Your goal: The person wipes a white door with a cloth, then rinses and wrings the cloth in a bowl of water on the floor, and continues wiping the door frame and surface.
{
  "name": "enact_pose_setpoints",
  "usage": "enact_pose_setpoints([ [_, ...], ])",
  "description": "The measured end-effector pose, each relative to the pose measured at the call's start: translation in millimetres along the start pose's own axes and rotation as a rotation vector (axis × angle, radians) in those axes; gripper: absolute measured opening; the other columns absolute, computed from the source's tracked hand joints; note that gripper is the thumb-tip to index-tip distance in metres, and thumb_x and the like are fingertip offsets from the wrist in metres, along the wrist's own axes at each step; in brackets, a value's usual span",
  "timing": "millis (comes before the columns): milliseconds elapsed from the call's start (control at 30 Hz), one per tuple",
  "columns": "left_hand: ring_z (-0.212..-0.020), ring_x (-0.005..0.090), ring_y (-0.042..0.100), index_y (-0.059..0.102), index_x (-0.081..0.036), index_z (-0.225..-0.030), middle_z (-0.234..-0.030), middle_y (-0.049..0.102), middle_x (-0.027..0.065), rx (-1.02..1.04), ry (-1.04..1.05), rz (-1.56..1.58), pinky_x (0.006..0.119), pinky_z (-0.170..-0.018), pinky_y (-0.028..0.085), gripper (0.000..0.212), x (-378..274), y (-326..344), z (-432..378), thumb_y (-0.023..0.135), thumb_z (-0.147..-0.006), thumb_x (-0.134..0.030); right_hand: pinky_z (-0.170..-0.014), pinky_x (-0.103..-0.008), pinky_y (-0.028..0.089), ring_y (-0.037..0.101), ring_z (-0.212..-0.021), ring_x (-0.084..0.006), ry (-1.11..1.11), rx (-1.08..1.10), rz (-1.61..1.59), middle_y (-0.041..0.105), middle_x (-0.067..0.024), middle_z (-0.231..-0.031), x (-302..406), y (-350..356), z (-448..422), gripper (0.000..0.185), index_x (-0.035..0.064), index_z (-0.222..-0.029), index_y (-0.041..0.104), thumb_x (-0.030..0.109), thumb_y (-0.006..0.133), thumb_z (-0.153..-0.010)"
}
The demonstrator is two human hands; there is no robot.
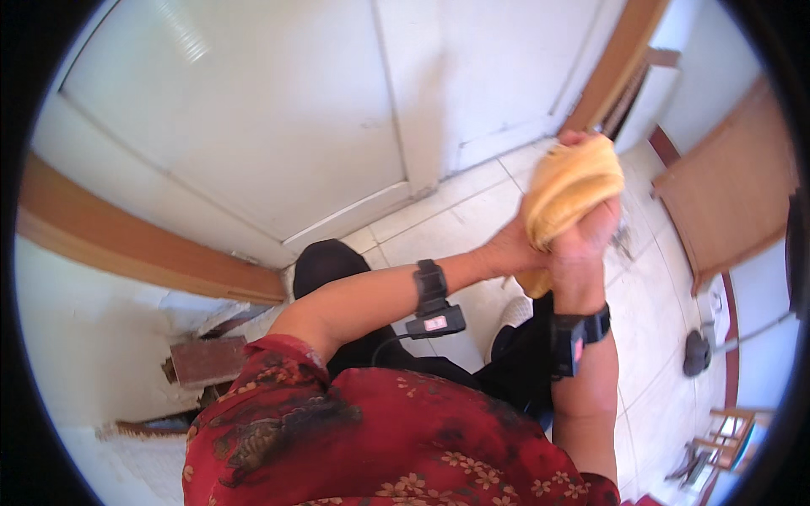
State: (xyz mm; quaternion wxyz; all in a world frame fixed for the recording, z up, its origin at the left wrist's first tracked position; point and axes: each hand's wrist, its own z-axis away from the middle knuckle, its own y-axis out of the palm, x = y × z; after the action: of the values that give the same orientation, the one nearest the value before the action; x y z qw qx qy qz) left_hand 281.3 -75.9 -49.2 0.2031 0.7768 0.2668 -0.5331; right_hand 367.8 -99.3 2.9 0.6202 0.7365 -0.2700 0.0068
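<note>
A yellow cloth (573,183) is bunched up between my two hands, out in front of me at the right of the view. My left hand (525,231) grips it from the left and is partly hidden behind it. My right hand (591,231) has hold of its lower right side, the wrists close together. A loose end of the cloth hangs below the hands. Both forearms wear black straps with small black boxes.
A white panelled door (253,126) stands before me, with a wooden frame (139,237) at the left. Pale floor tiles (652,316) lie below. At the right are a brown wooden panel (734,177) and a small wooden chair (728,443). A reddish-brown block (209,360) is at the left.
</note>
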Motion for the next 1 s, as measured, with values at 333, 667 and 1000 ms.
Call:
enact_pose_setpoints([
  [333,-0.101,0.012,0.054,0.05,-0.005,-0.116,-0.105,0.058,0.0029,-0.102,-0.257,0.002,0.029,-0.09,0.043,0.042,1.6,-14.3,6.8,0.065,-0.077,-0.004,-0.099,-0.0395,0.041,0.051,-0.111,-0.0262,-0.17,0.083,-0.015,0.057,-0.0101,-0.113,45.2,-3.3,-5.1,0.029,0.0037,-0.115,0.053,0.021,0.044,-0.094],
  [667,-0.103,0.0178,0.056,0.044,0.0,-0.12,-0.111,0.056,0.0098,-0.284,-0.145,0.346,0.031,-0.09,0.048,0.045,-56.6,-49.0,-15.5,0.056,-0.077,0.008,-0.096,-0.0373,0.043,0.053,-0.11,-0.0227,-0.245,-0.239,0.526,0.055,-0.0099,-0.116,61.7,-1.2,-4.4,0.036,0.0034,-0.125,0.044,0.006,0.047,-0.089],
  [1000,-0.107,0.0196,0.055,0.041,-0.002,-0.125,-0.114,0.053,0.0096,-0.415,0.055,0.244,0.032,-0.092,0.048,0.053,-95.9,-90.2,-18.7,0.052,-0.075,0.012,-0.102,-0.0406,0.036,0.034,-0.13,-0.0312,0.177,0.196,1.243,0.032,-0.0109,-0.144,48.3,23.7,9.3,0.093,0.012,-0.144,0.026,0.021,0.08,-0.069],
])
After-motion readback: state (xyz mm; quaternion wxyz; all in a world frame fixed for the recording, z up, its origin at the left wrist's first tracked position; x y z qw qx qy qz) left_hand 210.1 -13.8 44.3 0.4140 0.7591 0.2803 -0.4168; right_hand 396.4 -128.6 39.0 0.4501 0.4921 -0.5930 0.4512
